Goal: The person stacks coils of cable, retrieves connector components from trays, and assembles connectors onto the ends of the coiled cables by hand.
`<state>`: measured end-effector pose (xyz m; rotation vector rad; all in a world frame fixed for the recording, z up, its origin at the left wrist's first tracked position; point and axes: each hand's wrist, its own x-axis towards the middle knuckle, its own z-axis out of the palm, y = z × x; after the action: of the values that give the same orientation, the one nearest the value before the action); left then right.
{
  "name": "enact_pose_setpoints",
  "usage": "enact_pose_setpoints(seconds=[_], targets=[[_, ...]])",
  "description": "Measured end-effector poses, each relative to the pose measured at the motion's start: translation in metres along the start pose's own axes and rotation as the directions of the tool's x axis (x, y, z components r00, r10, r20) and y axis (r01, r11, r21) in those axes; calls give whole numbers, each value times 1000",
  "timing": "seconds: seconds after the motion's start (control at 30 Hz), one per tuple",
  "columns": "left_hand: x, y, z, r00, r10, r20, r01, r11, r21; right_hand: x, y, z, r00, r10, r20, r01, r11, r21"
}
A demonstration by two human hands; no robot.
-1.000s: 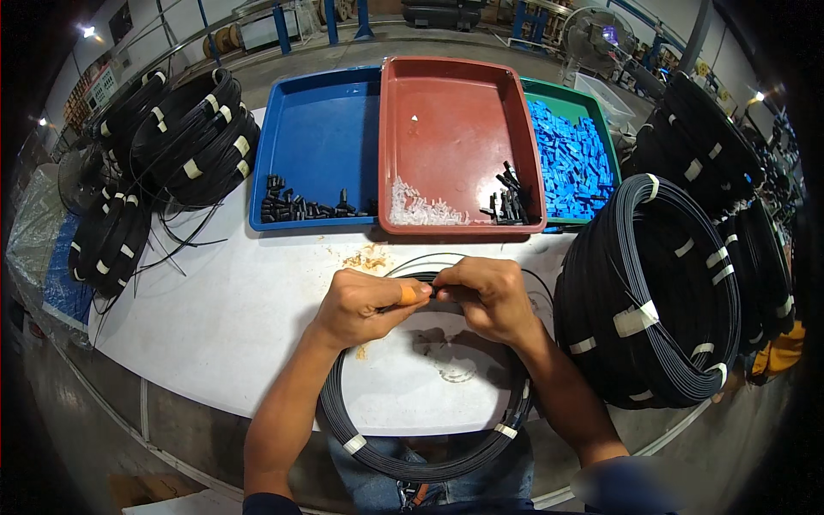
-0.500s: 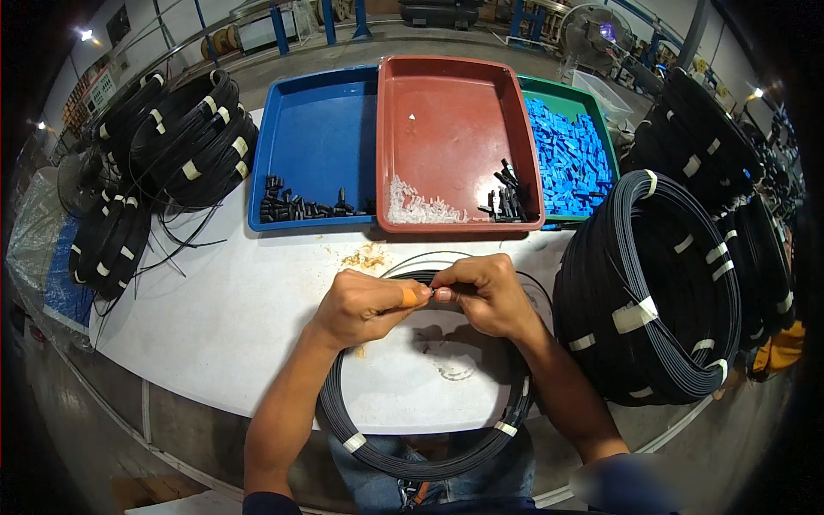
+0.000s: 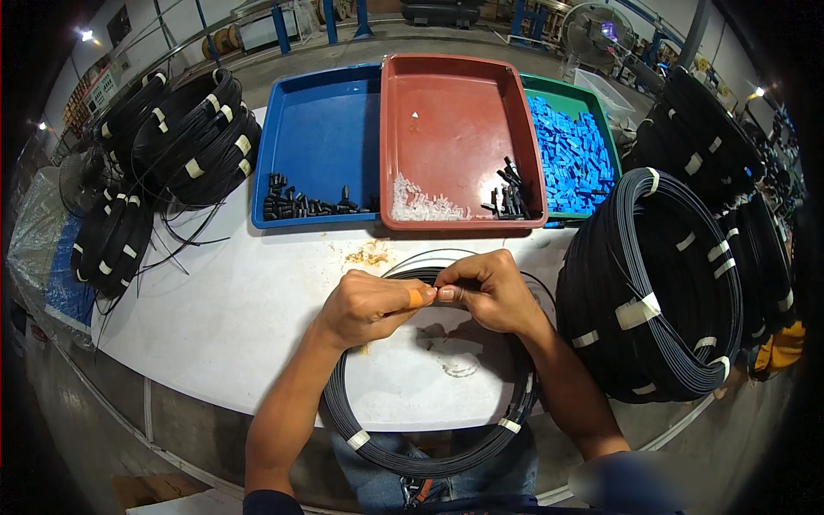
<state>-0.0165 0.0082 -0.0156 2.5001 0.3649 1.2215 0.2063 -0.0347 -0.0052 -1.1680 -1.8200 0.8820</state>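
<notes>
My left hand and my right hand meet fingertip to fingertip above the far side of a coil of black cable. Both are closed in a pinch. Whatever sits between the fingertips is tiny and mostly hidden, so I cannot make it out. An orange wrap circles a finger of the left hand. White tape holds the coil, which lies partly on the white table and overhangs its near edge above my lap. A loose loop of thin cable rises behind the hands.
Beyond the hands stand a blue tray with black connectors, a red tray with clear and black pieces, and a green tray of blue pieces. Tall cable coils crowd the right; more coils are stacked left. Yellowish crumbs lie nearby.
Both hands stay pinched together at almost the same spot, with only a slight shift of the fingertips. The whole view has moved a little.
</notes>
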Motion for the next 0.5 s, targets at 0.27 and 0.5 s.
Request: enact_pose_setpoints(seconds=[0.27,0.5], targets=[[5,1,3,983,-141,-118,122,980,-157,-3,-1,-4,866,-484,-125,424,844,-328],[-3,2,2,996,-88,-32,86,994,-66,-7,-7,5,997,-31,-72,31,1000,3]])
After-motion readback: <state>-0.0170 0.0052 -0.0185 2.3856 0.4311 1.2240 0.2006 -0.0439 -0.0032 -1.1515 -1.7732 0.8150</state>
